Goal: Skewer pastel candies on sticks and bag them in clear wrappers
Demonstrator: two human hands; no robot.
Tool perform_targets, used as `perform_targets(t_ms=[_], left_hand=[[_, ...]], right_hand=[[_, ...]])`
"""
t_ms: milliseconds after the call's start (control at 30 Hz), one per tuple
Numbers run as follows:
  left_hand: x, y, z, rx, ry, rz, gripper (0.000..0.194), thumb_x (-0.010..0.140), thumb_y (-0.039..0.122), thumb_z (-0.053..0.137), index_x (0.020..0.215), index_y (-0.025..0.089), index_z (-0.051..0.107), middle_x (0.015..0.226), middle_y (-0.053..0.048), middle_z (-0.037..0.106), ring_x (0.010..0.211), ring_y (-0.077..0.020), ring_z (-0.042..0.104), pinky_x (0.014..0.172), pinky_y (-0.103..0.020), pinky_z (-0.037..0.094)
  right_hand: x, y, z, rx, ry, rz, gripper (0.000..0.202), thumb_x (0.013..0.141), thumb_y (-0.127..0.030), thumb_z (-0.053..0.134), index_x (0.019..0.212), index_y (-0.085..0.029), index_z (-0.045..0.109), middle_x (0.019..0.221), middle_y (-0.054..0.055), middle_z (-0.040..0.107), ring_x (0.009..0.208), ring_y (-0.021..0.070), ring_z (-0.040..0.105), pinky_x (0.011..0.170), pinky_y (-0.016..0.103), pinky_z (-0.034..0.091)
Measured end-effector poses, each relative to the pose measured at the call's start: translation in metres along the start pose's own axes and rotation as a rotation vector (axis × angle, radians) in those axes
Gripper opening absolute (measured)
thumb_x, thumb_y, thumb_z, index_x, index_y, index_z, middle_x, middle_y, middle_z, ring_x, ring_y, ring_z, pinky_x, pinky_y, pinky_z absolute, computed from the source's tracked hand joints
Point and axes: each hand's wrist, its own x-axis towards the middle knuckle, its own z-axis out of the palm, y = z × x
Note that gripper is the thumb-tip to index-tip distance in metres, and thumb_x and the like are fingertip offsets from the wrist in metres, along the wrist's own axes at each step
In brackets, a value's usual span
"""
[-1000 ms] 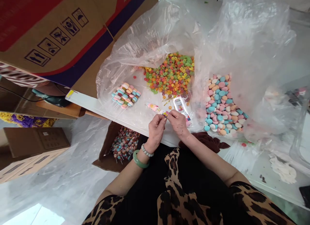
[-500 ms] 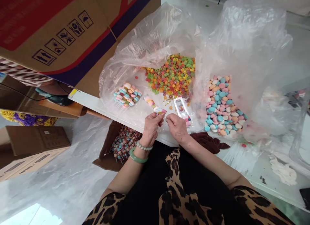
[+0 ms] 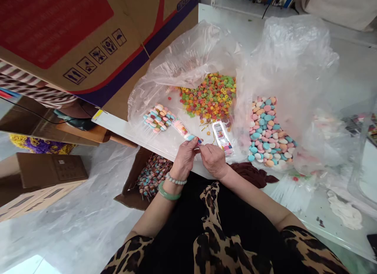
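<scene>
L hand (image 3: 185, 156) clamped on lower end of filled candy packet (image 3: 180, 127), ctr of frame; R hand (image 3: 214, 160) fingers together at same end, can't tell on what. Ring candies (image 3: 210, 97) upper ctr.

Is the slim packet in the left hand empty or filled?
Filled, it seems: the packet looks plump, with pastel colours showing beyond the left hand. Exact contents: cannot tell.

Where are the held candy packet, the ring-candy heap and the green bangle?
Held candy packet (image 3: 180, 127): head view, middle of the filled wrapper.
Ring-candy heap (image 3: 211, 97): head view, middle of the pile.
Green bangle (image 3: 169, 195): head view, middle of the visible band.
</scene>
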Motion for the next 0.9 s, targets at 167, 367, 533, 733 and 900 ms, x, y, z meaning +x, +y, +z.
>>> perform_targets(t_ms=[167, 367, 533, 733, 900], left_hand=[[-0.002, -0.003, -0.002, 0.004, 0.001, 0.116, 0.025, 0.065, 0.032, 0.082, 0.074, 0.012, 0.071, 0.063, 0.0, 0.061, 0.061, -0.0087, 0.054, 0.065, -0.024, 0.042], [-0.011, -0.001, 0.009, 0.024, -0.112, 0.113, 0.038, 0.071, 0.037, 0.079, 0.103, 0.016, 0.073, 0.099, -0.005, 0.071, 0.069, -0.0119, 0.059, 0.063, -0.027, 0.046], [-0.012, 0.002, 0.006, 0.073, -0.305, -0.138, 0.033, 0.074, 0.045, 0.074, 0.086, 0.014, 0.073, 0.088, -0.008, 0.07, 0.071, -0.0166, 0.063, 0.066, -0.03, 0.051], [-0.004, -0.004, -0.002, 0.02, -0.171, -0.053, 0.034, 0.073, 0.037, 0.075, 0.054, 0.014, 0.058, 0.097, -0.011, 0.071, 0.092, -0.0212, 0.065, 0.077, -0.03, 0.052], [0.004, -0.005, 0.007, -0.171, 0.082, -0.094, 0.022, 0.087, 0.031, 0.06, 0.078, 0.013, 0.067, 0.077, -0.005, 0.067, 0.076, -0.0146, 0.064, 0.078, -0.028, 0.052]], right_hand=[[0.005, -0.004, -0.013, 0.574, -0.036, 0.36, 0.02, 0.091, -0.04, 0.056, 0.085, -0.022, 0.06, 0.075, 0.0, 0.063, 0.067, 0.0141, 0.056, 0.065, 0.027, 0.04], [0.03, -0.004, -0.013, 1.288, -0.142, 0.722, 0.03, 0.08, -0.048, 0.064, 0.072, -0.02, 0.055, 0.058, -0.007, 0.047, 0.05, 0.0076, 0.039, 0.049, 0.023, 0.028], [0.027, 0.003, -0.002, 1.641, -0.502, 0.909, 0.034, 0.068, -0.042, 0.071, 0.061, -0.021, 0.045, 0.046, -0.009, 0.036, 0.04, 0.0055, 0.021, 0.042, 0.023, 0.016], [0.018, 0.004, -0.012, 1.197, -0.468, 0.825, 0.022, 0.082, -0.039, 0.054, 0.068, -0.021, 0.052, 0.053, -0.003, 0.048, 0.045, 0.0114, 0.039, 0.046, 0.026, 0.03], [0.016, -0.025, -0.027, 0.116, -0.047, 0.141, 0.02, 0.092, -0.023, 0.049, 0.104, -0.019, 0.063, 0.103, 0.01, 0.067, 0.092, 0.023, 0.057, 0.081, 0.037, 0.043]])
